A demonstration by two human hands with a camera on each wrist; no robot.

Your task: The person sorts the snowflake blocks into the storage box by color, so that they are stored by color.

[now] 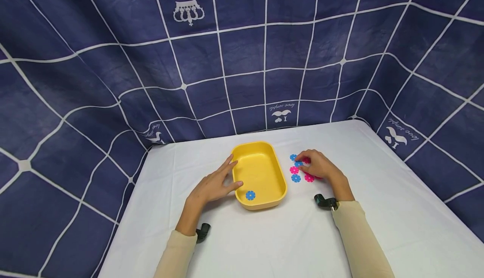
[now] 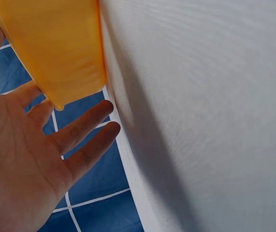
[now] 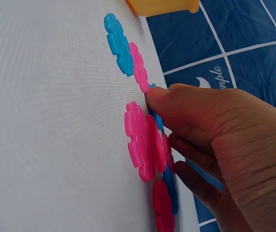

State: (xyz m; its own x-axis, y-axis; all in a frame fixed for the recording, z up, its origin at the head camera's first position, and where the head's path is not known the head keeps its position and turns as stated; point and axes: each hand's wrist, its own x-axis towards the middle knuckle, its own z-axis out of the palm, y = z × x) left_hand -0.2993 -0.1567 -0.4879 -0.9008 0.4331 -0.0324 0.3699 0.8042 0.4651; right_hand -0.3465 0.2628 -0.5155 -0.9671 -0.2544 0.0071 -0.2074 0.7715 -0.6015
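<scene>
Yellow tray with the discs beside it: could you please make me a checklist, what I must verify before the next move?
1. Tray upright on the table: ok.
2. Room in the tray: ok, one blue disc visible inside.
3. Left hand at the tray's left side: ok.
4. All discs in the tray: not ok, loose discs lie beside it.
5. Right hand firmly pinching a disc: cannot tell.

Right hand [image 3: 235, 140], pink discs [image 3: 139, 142] nearby; blue discs [image 3: 118, 46]
</scene>
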